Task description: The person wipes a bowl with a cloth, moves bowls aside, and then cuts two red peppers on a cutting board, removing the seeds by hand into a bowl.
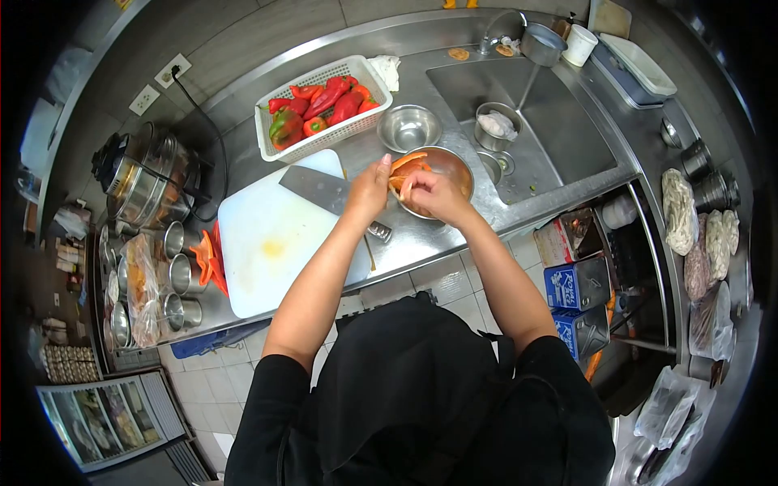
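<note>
My left hand [373, 190] is closed on an orange-red pepper piece [408, 160], held at the left rim of a metal bowl [458, 172]. My right hand [435, 197] is over the bowl, its fingers pinched against the pepper piece. Whatever lies between those fingertips is too small to make out. To the left, a cleaver [314, 189] rests on a white cutting board [271, 267], its handle pointing towards me. A second metal bowl [410, 128] stands just behind the first. Beyond it, a white basket [263, 134] holds several whole red peppers [328, 97].
Cut red pepper pieces [211, 259] lie by the board's left edge. At right, the sink [559, 138] has a metal pot [496, 125] in it and a faucet [486, 40] behind. Metal cups [185, 275] and a glass-bodied appliance [150, 190] stand at left.
</note>
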